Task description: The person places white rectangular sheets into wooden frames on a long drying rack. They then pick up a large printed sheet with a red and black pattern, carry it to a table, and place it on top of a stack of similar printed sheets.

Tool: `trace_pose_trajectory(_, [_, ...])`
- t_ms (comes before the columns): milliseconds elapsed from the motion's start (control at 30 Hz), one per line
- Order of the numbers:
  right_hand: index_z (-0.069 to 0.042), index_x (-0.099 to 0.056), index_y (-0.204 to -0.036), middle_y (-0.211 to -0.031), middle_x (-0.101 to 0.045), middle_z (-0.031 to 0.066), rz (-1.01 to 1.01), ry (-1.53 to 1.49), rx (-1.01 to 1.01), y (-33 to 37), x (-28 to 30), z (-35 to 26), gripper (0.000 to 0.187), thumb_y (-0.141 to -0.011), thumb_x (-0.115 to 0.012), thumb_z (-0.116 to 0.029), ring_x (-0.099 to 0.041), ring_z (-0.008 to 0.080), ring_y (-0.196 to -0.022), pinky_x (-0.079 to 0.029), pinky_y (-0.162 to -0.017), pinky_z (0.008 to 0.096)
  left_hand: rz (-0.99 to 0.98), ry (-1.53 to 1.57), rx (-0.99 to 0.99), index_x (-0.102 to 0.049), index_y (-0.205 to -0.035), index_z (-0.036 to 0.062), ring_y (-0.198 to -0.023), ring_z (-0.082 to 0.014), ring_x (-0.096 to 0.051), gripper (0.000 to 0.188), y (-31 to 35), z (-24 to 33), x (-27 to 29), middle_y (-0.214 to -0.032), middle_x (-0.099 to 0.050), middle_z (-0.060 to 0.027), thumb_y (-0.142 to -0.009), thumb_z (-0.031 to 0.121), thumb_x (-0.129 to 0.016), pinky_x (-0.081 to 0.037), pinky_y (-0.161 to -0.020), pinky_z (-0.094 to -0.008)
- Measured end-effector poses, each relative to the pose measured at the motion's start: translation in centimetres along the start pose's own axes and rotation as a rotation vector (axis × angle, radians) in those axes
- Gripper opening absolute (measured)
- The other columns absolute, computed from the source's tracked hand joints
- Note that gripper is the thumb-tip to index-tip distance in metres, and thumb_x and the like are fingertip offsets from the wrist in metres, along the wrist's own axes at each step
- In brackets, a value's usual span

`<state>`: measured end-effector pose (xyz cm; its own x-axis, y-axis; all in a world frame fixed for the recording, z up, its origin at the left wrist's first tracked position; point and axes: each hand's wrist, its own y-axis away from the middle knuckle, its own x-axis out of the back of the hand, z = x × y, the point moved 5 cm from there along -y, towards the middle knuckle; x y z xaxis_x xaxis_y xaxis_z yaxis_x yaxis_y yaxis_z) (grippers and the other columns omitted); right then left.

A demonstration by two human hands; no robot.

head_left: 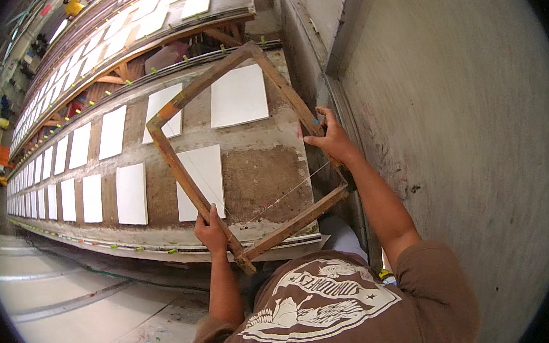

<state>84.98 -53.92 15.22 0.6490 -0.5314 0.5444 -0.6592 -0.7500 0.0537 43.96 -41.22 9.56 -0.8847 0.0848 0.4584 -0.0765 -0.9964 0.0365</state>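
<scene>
Both my hands hold a worn wooden frame (298, 222) tilted above the long table (268, 178). My left hand (210, 231) is closed round its left bar near the lower corner. On the right bar, my right hand (335, 139) grips with thumb and fingers apart on either side of the wood. A thin pale line crosses the frame's inside; whether clear mesh fills it I cannot tell. Through the frame show a white sheet (238, 97) at the back and another white sheet (200, 174) nearer me. Orange tape (168, 110) marks the frame's upper left bar.
Two rows of white sheets (131, 194) run down the table to the left. Small green clips (172, 251) line its edges. Beyond stands a second long table (208, 25) with more sheets. A grey wall (451, 125) rises close on my right.
</scene>
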Motion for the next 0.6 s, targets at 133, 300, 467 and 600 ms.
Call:
trace_pose_trajectory(133, [-0.016, -0.037, -0.154, -0.123, -0.062, 0.0227, -0.001, -0.034, 0.256, -1.8, -0.2, -0.9, 0.083, -0.082, -0.077, -0.018, -0.063, 0.0392, -0.113, -0.05, -0.096, 0.0474, 0.043, -0.116, -0.053, -0.063, -0.126, -0.0059, -0.084, -0.0265, -0.067, 0.05, -0.7, 1.5, 0.3, -0.096, -0.071, -0.0189, -0.097, 0.035, -0.067, -0.053, -0.074, -0.0398])
trace_pose_trajectory(300, [-0.027, -0.045, -0.151, -0.115, -0.061, 0.0226, -0.117, 0.246, 0.357, -5.5, -1.3, -1.3, 0.069, -0.087, -0.068, -0.013, -0.064, 0.0414, -0.102, -0.052, -0.087, 0.0477, 0.04, -0.315, 0.048, -0.028, -0.157, 0.0006, -0.115, -0.0448, -0.062, 0.067, 0.2, 4.7, -0.6, -0.138, -0.055, -0.0303, -0.105, 0.035, -0.051, -0.053, -0.09, -0.0459])
trace_pose_trajectory(467, [-0.023, -0.059, -0.137, -0.097, -0.057, 0.0219, -0.243, 0.328, 0.529, -8.3, -3.4, -3.7, 0.049, -0.09, -0.062, -0.011, -0.068, 0.0417, -0.083, -0.057, -0.074, 0.051, 0.222, -0.425, -0.113, -0.019, -0.161, 0.012, -0.11, -0.0495, -0.058, 0.059, 1.6, 2.8, -2.4, -0.135, -0.047, -0.0308, -0.108, 0.023, -0.043, -0.052, -0.087, -0.0493])
trace_pose_trajectory(600, [-0.025, -0.059, -0.136, -0.095, -0.057, 0.0208, -0.31, 0.345, 0.603, -9.4, -4.8, -4.1, 0.045, -0.093, -0.061, -0.012, -0.067, 0.0423, -0.083, -0.057, -0.072, 0.0518, 0.286, -0.5, 0.007, -0.023, -0.161, 0.0207, -0.088, -0.0472, -0.058, 0.059, 3.8, 3.3, -2.5, -0.11, -0.049, -0.0268, -0.107, 0.019, -0.044, -0.049, -0.077, -0.0537])
